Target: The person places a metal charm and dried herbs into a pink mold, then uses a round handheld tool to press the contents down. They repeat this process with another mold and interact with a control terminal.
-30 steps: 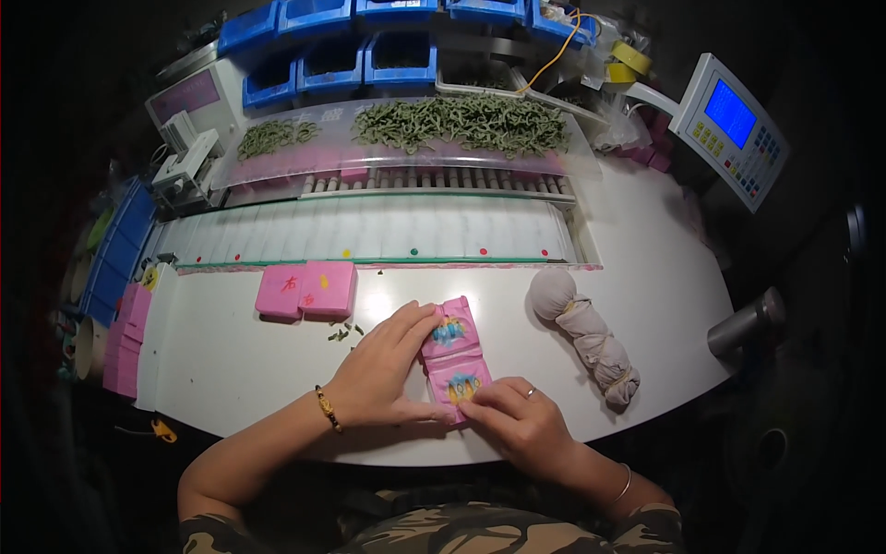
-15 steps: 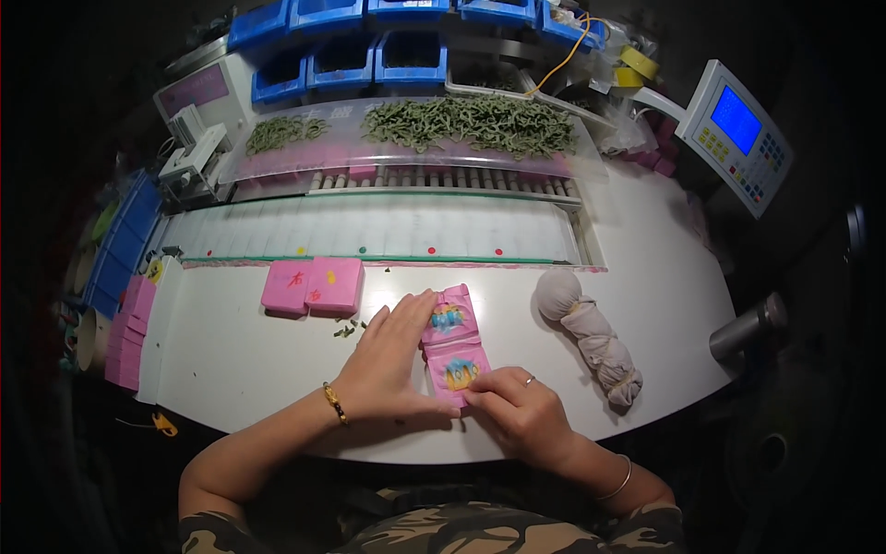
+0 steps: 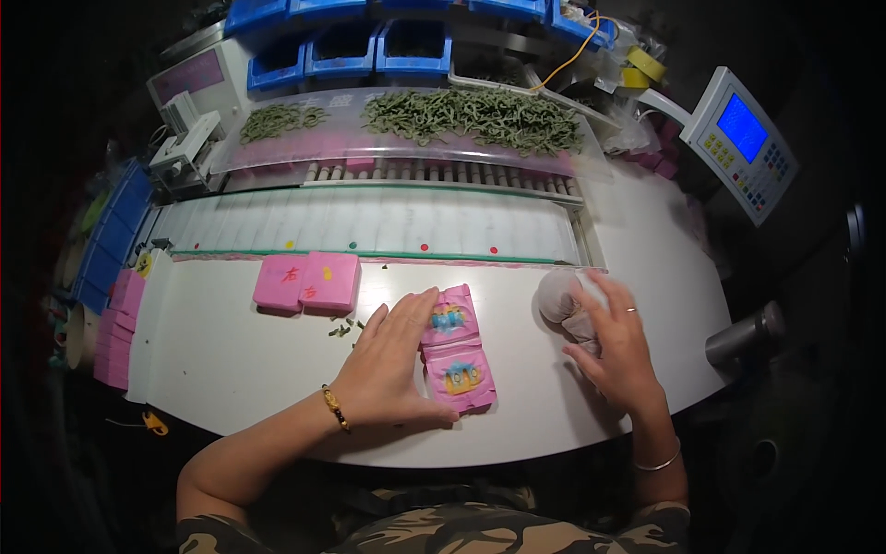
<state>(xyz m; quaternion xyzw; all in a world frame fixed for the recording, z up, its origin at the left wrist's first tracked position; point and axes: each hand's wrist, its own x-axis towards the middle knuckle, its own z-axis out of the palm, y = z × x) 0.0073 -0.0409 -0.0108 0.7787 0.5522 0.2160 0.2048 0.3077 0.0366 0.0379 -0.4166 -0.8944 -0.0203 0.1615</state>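
Observation:
Two pink packets (image 3: 459, 353) with blue and yellow prints lie end to end on the white table. Along their left side stretches my left hand (image 3: 388, 355), fingers extended, fingertips against the upper packet and thumb by the lower one's near edge. To the right, my right hand (image 3: 620, 346) is around a knotted white cloth bundle (image 3: 557, 297) with a ball-shaped end. Its thumb lies on the left side of the bundle and its fingers over the top; the bundle's lower part is mostly hidden by the hand.
Two pink blocks (image 3: 306, 282) with red marks sit left of the packets, near green leaf bits (image 3: 341, 329). Beyond runs a pale conveyor strip (image 3: 369, 222), below a clear shelf bearing dried green leaves (image 3: 480, 120). Blue bins (image 3: 413, 54) stand behind; a control panel (image 3: 741, 138) is at right.
My right hand has left the lower packet and moved right and away from me onto the cloth bundle. My left hand stays beside the packets.

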